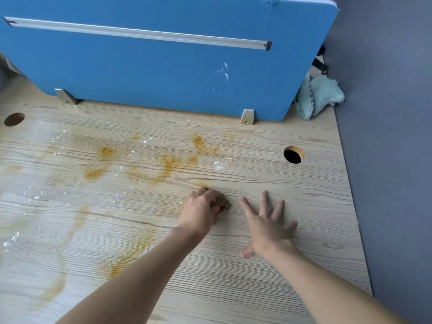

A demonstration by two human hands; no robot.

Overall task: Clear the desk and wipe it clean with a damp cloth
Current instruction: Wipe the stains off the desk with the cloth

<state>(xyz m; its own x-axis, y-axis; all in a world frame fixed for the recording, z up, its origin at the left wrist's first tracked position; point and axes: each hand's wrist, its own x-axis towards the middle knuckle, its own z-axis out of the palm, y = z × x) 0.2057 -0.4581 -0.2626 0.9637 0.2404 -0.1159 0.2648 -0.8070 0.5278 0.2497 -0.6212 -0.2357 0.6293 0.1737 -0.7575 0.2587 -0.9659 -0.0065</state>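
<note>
The light wooden desk [268, 288] is smeared with orange-yellow stains [168, 166] and scattered white crumbs [221, 164] across its left and middle. My left hand [199, 212] grips a small, stained brown cloth [224, 201], bunched up and pressed onto the desk just below the stains. Most of the cloth is hidden under the fingers. My right hand [266, 224] lies flat on the desk to the right of the cloth, fingers spread and holding nothing.
A blue divider panel [163, 66] stands along the desk's back edge. A light teal towel [319, 97] is bunched at the back right corner. Round cable holes [293, 155] [14, 119] pierce the desktop. A grey wall [392, 160] borders the right side.
</note>
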